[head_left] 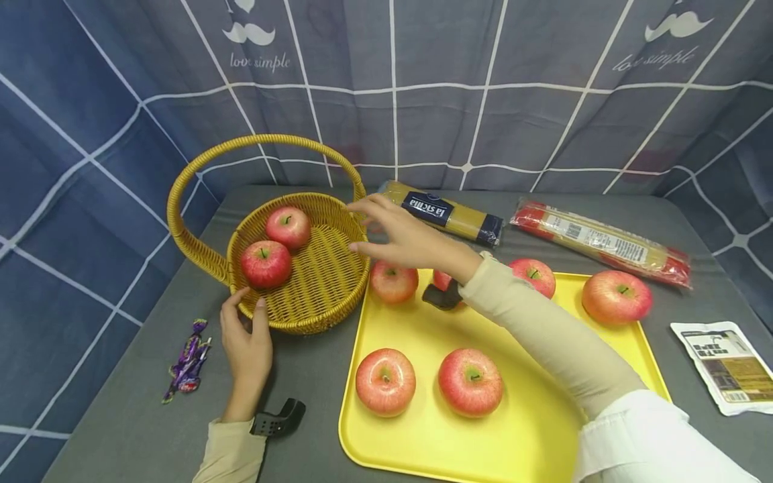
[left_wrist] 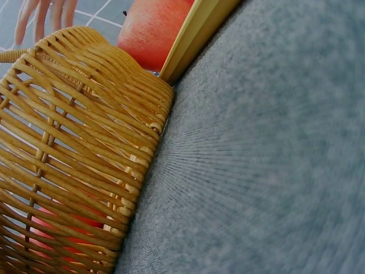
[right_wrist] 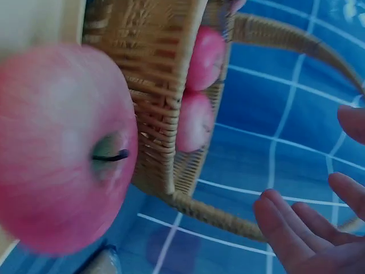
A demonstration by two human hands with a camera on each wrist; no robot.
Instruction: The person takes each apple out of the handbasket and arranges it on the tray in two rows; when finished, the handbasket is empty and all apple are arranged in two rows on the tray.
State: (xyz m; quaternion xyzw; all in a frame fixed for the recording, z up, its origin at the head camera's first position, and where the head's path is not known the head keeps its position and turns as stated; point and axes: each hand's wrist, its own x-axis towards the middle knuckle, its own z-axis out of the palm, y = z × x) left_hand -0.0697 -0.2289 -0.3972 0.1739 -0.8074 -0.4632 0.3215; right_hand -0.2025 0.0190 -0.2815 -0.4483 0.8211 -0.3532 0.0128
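Two red apples [head_left: 266, 264] lie in the left part of a woven yellow-brown basket [head_left: 338, 295] with a tall arched handle. My left hand [head_left: 246, 345] is at the basket's near left side, thumb and forefinger tips touching the rim. My right hand [head_left: 401, 235] hovers over the basket's right rim, fingers spread and extended, holding nothing. Below it, an apple [head_left: 394, 282] sits at the back left corner of a yellow tray [head_left: 531, 429]. That apple [right_wrist: 63, 148] looms large in the right wrist view, beside the basket wall.
More apples stand on the tray, two in front [head_left: 470, 382] and others along the back [head_left: 617, 297], one partly behind my right forearm. Two pasta packets [head_left: 443, 213] lie behind the tray. A white pouch [head_left: 727, 367] lies at right, purple-wrapped candies [head_left: 188, 362] at left. Patterned cloth hangs behind.
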